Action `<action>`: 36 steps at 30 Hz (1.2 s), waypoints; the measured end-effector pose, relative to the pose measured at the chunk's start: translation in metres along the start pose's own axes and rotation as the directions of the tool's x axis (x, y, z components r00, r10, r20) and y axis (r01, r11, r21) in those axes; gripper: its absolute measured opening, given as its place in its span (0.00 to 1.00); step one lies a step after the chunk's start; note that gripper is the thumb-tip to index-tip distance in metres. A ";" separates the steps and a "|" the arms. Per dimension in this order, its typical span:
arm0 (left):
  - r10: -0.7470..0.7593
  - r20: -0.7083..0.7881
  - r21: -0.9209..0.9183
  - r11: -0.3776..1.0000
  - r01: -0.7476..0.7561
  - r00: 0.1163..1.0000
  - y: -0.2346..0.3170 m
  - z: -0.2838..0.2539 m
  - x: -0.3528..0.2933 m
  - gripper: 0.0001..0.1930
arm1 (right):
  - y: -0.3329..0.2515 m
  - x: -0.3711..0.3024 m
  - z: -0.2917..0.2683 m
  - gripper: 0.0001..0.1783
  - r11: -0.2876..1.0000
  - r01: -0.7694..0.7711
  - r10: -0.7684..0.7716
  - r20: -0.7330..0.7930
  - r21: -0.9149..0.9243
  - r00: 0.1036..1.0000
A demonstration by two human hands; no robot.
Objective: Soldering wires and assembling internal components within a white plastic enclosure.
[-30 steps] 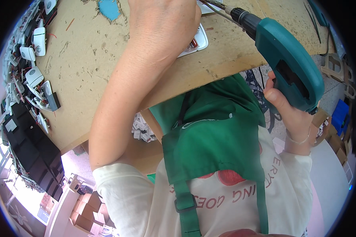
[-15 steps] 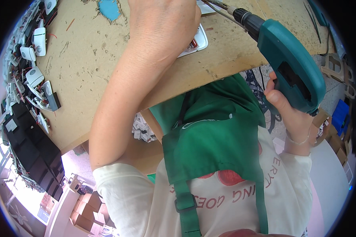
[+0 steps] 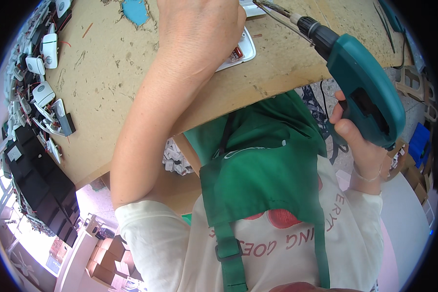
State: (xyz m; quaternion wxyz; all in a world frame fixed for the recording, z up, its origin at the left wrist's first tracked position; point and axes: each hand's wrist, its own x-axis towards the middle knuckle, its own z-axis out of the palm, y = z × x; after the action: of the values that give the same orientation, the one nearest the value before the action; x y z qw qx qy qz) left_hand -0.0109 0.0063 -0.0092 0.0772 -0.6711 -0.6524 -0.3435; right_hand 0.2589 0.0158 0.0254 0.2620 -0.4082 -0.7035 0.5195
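The right hand is wrapped around the handle of a teal gun-shaped tool, a finger at its trigger, at the right of the frame. Its metal tip reaches the top edge, near a white piece. The left hand, at top centre, partly covers a white case with a reddish part inside; its fingers are hidden, so I cannot tell whether it grips anything. The step in hand seems to be tool work on small white parts; the next move would call for a steady tip, kept clear of the left fingers
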 end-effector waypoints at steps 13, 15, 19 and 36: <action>-0.241 0.093 -0.066 0.967 0.247 0.966 0.003 -0.007 0.004 0.05 | 0.009 -0.008 -0.013 0.33 0.972 0.051 -0.058 0.023 0.229 0.998; -0.299 0.122 -0.105 0.944 0.312 0.946 0.008 -0.011 0.009 0.05 | 0.008 -0.010 -0.012 0.33 0.973 0.047 -0.053 0.020 0.225 0.998; -0.367 0.165 -0.172 0.903 0.393 0.915 0.011 -0.017 0.012 0.06 | 0.007 -0.011 -0.009 0.45 0.991 -0.045 0.050 -0.035 0.127 0.998; -0.257 0.124 -0.154 0.949 0.275 0.958 0.008 -0.017 0.008 0.05 | 0.011 -0.009 -0.012 0.34 0.965 -0.019 0.006 0.050 0.262 0.999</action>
State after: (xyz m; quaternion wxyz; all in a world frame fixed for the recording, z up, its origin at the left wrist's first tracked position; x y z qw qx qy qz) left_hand -0.0099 0.0025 0.0105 -0.0608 -0.5977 -0.7085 -0.3702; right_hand 0.2764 0.0158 0.0195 0.2931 -0.3613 -0.6320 0.6197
